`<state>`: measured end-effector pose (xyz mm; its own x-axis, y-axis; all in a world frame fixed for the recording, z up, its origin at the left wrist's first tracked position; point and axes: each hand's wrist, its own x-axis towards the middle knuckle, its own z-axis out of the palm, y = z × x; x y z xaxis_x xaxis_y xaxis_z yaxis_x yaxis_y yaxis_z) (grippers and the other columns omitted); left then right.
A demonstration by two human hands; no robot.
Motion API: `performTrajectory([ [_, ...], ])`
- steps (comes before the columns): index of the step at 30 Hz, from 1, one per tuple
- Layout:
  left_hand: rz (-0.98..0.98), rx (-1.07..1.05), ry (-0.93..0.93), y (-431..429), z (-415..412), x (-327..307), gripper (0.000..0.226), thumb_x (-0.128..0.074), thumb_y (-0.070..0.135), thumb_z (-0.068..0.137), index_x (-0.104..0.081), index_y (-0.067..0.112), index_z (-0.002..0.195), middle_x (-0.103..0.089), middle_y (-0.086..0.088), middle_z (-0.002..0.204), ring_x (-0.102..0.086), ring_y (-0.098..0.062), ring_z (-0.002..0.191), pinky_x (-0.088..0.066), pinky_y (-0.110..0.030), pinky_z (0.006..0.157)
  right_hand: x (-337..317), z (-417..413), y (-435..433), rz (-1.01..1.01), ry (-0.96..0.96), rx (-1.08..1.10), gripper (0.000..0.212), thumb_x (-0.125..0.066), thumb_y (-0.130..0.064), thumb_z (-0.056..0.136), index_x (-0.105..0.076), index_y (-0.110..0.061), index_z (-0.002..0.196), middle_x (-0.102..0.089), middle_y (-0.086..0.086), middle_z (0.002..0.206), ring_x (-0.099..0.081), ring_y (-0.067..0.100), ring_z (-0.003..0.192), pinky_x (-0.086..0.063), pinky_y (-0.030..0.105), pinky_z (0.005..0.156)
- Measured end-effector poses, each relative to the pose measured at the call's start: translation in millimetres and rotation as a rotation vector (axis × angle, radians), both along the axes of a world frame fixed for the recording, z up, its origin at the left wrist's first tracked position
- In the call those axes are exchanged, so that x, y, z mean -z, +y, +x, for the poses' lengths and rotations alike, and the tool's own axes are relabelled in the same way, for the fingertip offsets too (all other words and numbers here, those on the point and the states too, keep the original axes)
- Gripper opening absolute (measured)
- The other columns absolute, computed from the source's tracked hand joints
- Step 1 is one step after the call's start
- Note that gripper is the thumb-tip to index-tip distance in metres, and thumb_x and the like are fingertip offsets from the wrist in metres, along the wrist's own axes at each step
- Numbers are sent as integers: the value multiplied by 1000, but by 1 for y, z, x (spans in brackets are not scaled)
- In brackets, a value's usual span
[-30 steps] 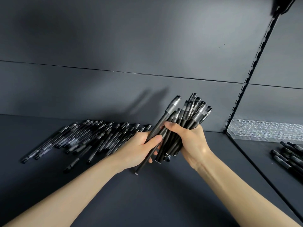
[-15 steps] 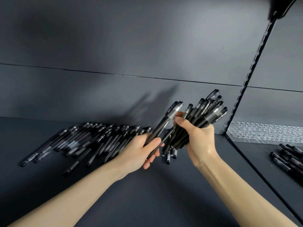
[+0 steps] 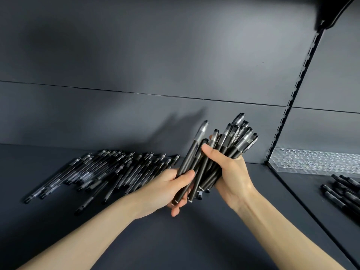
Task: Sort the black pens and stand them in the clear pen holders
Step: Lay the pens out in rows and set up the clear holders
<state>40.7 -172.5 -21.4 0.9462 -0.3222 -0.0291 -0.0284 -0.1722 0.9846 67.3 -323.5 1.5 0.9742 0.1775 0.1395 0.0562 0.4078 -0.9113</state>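
My right hand [image 3: 231, 173] grips a bundle of several black pens [image 3: 230, 141], caps up and tilted to the right, above the dark shelf. My left hand [image 3: 169, 189] holds one or two black pens [image 3: 191, 153] by their lower part, pressed against the left side of the bundle. A loose pile of black pens [image 3: 109, 172] lies flat on the shelf to the left of both hands. A clear pen holder [image 3: 313, 161] stands at the back of the neighbouring shelf bay on the right; I see no pens standing in it.
More black pens [image 3: 344, 193] lie on the right bay in front of the clear holder. A slotted upright [image 3: 292, 98] and a shelf edge divide the two bays. The dark back wall stands close behind the hands.
My left hand has brought its pen in against the bundle. The bundle in my right hand has tipped more upright, and its caps stand closer together.
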Motion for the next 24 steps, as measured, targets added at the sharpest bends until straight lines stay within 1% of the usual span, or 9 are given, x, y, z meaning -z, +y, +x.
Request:
performTrajectory([
  [4, 116, 67, -5, -5, -5, -4, 39, -40, 36, 99, -47, 9, 72, -51, -4, 61, -47, -14, 45, -44, -29, 51, -1, -3, -1, -30, -4, -56, 21, -69, -10, 73, -68, -7, 94, -71, 14, 103, -68, 27, 97, -56, 38, 76],
  [7, 159, 74, 9, -4, -4, -3, 42, -40, 41, 98, -48, 9, 73, -53, -7, 61, -49, -20, 47, -48, -32, 56, -2, -3, -1, -44, 4, -64, 22, -74, -11, 64, -70, -7, 85, -72, 12, 91, -70, 27, 88, -56, 36, 71],
  [10, 238, 91, 8, -3, -6, -4, 44, -40, 45, 97, -50, 5, 81, -56, -11, 69, -55, -22, 54, -54, -37, 73, -5, -4, -1, -102, -11, -50, 22, -75, -8, 60, -67, -5, 80, -68, 10, 76, -68, 24, 72, -55, 32, 63],
  [12, 302, 80, -35, -3, -8, -8, 41, -39, 44, 97, -50, 9, 79, -59, -3, 70, -58, -18, 60, -53, -28, 78, -7, -6, 1, -108, -34, -35, 14, -72, 2, 67, -65, -6, 75, -67, 8, 71, -66, 21, 66, -54, 30, 60],
  [14, 316, 84, -105, -1, -5, -10, 30, -40, 40, 99, -54, 17, 85, -61, 10, 68, -58, -11, 65, -52, -21, 73, -9, -7, 3, -94, -62, 7, 18, -65, 9, 74, -65, -8, 71, -67, 5, 68, -67, 18, 64, -53, 28, 59],
  [16, 326, 113, -149, 4, 1, -8, 29, -47, 44, 95, -56, 18, 103, -66, 10, 83, -63, -10, 78, -54, -32, 84, -10, -9, 5, -114, -98, 46, 17, -64, 10, 76, -65, -6, 70, -66, 5, 66, -66, 18, 63, -53, 28, 57],
  [18, 357, 103, -149, 15, 6, -7, 44, -58, 53, 83, -55, 21, 112, -66, 7, 103, -64, -7, 98, -48, -39, 96, -9, -8, 5, -193, -153, 99, 5, -66, 9, 74, -62, 6, 75, -62, 10, 68, -62, 19, 62, -53, 28, 56],
  [21, 201, -6, -181, 32, 8, -14, 55, -69, 60, 73, -59, 30, 117, -65, 12, 116, -58, -3, 113, -41, -38, 106, -6, -8, 7, -298, -227, 137, 8, -69, 8, 72, -62, 4, 73, -62, 6, 66, -61, 15, 62, -52, 24, 60],
  [24, -70, -55, -332, 30, 7, -24, 60, -63, 54, 73, -53, 29, 127, -59, 8, 127, -52, -6, 121, -39, -31, 105, 2, -14, 14, -402, -276, 34, 17, -72, 8, 71, -67, -5, 79, -68, 5, 71, -65, 14, 69, -55, 25, 68],
])
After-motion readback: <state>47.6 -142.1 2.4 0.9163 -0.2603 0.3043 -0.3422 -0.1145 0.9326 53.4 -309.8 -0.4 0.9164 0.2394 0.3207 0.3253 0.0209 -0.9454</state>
